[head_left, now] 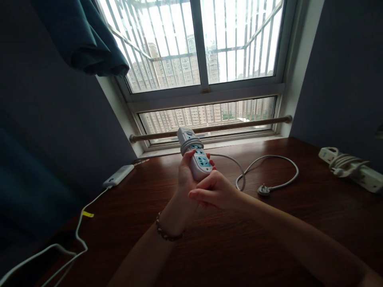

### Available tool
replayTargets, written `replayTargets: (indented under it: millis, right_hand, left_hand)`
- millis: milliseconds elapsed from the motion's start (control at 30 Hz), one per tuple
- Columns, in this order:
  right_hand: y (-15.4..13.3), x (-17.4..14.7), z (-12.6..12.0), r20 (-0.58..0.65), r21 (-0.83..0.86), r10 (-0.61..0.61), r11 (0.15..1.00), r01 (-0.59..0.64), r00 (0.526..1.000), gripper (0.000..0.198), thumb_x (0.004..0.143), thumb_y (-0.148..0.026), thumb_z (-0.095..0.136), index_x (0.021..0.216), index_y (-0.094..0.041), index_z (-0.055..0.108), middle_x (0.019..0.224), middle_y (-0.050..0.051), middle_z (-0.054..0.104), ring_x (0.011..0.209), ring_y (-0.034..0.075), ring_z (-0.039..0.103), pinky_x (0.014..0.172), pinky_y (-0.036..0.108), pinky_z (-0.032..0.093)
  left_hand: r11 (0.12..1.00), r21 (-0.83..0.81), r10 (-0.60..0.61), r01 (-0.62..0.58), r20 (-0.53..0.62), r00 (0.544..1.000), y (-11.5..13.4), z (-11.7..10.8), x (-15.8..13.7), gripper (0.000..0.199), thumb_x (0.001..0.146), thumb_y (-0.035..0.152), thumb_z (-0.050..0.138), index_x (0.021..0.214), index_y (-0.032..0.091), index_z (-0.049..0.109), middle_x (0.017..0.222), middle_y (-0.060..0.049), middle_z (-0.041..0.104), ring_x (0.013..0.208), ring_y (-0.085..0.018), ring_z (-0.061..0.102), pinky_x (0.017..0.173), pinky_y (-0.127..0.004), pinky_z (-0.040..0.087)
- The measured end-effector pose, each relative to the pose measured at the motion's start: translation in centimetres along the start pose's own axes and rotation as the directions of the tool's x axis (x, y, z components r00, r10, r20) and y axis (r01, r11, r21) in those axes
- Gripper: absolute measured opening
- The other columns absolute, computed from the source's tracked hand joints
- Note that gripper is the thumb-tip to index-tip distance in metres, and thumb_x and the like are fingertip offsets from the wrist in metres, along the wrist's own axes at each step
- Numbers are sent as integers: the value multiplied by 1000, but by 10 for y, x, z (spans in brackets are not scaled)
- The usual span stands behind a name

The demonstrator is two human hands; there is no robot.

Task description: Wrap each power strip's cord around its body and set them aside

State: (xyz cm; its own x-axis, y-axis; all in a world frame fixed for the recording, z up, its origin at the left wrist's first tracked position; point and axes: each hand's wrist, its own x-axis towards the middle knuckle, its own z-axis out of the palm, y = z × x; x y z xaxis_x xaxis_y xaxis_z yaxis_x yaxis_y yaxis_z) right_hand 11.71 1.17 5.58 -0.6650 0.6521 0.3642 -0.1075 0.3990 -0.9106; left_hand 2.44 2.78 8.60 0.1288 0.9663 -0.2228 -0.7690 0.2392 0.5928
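A white power strip with teal sockets is in my left hand, thumb on its near side and fingertips showing at the far edge. Its grey-white cord is wound several turns around the upper part. The loose rest of the cord runs out from behind the strip to the right and loops on the table, ending in a plug. My right hand is closed just below the strip's near end, against the left hand's heel. Whatever its curled fingers may hold is hidden.
Another power strip, wrapped in its own cord, lies at the right on the brown wooden table. At the left, a white adapter-like block has a white cable with a yellow tag. Behind are a rail and a barred window.
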Motion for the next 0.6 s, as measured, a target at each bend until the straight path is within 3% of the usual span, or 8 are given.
replayTargets:
  millis: [600]
  right_hand:
    - [-1, -1, -1, -25, 13, 149, 989, -149, 989, 54, 72, -54, 64, 42, -12, 46, 33, -6, 37, 28, 1, 30, 27, 16, 15]
  left_hand:
    - [998, -24, -61, 62, 14, 998, -6, -14, 25, 31, 76, 35, 51, 88, 7, 57, 69, -8, 58, 53, -16, 57, 45, -27, 49]
